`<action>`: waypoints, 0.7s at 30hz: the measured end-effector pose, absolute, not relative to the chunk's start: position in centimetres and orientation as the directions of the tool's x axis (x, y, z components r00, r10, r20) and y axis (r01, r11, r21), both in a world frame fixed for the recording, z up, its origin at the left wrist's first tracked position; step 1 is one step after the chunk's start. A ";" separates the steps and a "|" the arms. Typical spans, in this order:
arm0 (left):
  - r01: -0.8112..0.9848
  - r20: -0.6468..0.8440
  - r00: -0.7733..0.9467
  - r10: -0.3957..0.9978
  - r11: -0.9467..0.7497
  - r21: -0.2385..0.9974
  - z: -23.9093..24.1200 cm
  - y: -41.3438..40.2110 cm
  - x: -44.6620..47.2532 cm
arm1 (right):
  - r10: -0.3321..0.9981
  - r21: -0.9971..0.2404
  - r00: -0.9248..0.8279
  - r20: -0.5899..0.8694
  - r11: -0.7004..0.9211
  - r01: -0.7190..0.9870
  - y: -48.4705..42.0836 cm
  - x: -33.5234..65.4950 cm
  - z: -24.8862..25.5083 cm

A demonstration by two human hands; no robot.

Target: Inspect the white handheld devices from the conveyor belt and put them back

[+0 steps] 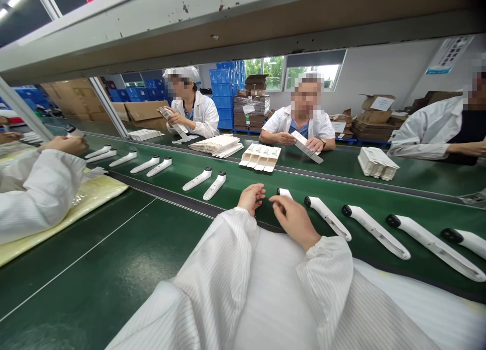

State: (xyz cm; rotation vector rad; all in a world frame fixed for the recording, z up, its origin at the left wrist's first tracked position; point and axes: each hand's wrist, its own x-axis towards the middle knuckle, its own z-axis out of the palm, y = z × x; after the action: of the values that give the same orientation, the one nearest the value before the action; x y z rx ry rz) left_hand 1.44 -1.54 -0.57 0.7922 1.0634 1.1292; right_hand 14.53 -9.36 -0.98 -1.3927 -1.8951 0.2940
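Note:
My left hand (251,198) hovers over the green conveyor belt (311,180) with its fingers curled and nothing visible in them. My right hand (293,218) lies just right of it, fingers pinched on the near end of a white handheld device with a black tip (284,192). Both arms are in white striped sleeves. More such white devices lie on the belt: one (327,217) right beside my right hand, others (375,231) further right, and a pair (214,186) to the left.
Several more white devices (146,164) trail off left along the belt. Across the belt, people in white coats handle white cartons; white trays (260,157) and a stack of flat cartons (216,144) lie there. A neighbour's sleeve (38,188) and a yellow bag (91,194) are at left.

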 end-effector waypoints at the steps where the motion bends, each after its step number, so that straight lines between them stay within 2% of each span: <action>1: -0.306 -0.261 0.071 0.963 0.270 0.913 -0.6 -1.5 1.4 | 0.905 -0.601 -0.212 0.368 0.406 0.689 -9.7 14.0 -0.8; 4: -0.275 -0.276 0.093 0.957 0.291 0.916 -0.4 -1.4 1.0 | 0.899 -0.555 -0.382 0.214 0.433 0.710 -10.5 12.6 -0.6; 6: -0.227 -0.269 0.121 0.956 0.290 0.930 -0.2 -1.0 0.5 | 0.905 -0.521 -0.386 0.180 0.421 0.743 -10.8 12.2 -0.7; 8: -0.113 -0.203 0.103 0.974 0.214 0.970 -0.1 -0.4 -0.6 | 0.909 -0.540 -0.380 0.168 0.408 0.736 -10.7 12.2 -0.9; 10: 0.101 -0.035 0.003 0.999 0.035 0.994 0.1 0.4 -2.3 | 0.910 -0.573 -0.381 0.162 0.401 0.715 -10.5 12.3 -1.0; 11: 0.245 0.076 -0.071 0.995 -0.056 0.968 0.1 0.7 -3.2 | 0.911 -0.583 -0.381 0.160 0.399 0.708 -10.4 12.4 -1.1; 12: 0.400 0.180 -0.143 0.973 -0.110 0.910 0.0 1.0 -4.2 | 0.911 -0.590 -0.381 0.158 0.396 0.704 -10.4 12.5 -1.1; 14: 0.653 0.295 -0.238 0.925 -0.072 0.754 -0.2 1.4 -5.9 | 0.912 -0.599 -0.377 0.160 0.394 0.698 -10.3 12.5 -1.2; 16: 0.766 0.252 -0.269 0.930 0.048 0.641 -0.5 1.6 -6.9 | 0.912 -0.607 -0.376 0.166 0.395 0.690 -10.3 12.5 -1.3; 18: 0.779 0.157 -0.250 0.955 0.102 0.618 -0.9 1.7 -7.0 | 0.911 -0.616 -0.374 0.174 0.397 0.681 -10.3 12.4 -1.3; 21: 0.624 0.049 -0.206 0.977 0.093 0.776 -0.8 1.6 -6.0 | 0.910 -0.642 -0.368 0.190 0.399 0.654 -10.3 12.4 -1.3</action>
State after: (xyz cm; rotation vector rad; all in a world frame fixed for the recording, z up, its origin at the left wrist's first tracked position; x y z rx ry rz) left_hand -5.99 1.63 -0.84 1.5668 1.8860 0.9457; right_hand 12.37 -10.34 -1.31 -1.3316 -2.1365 0.6418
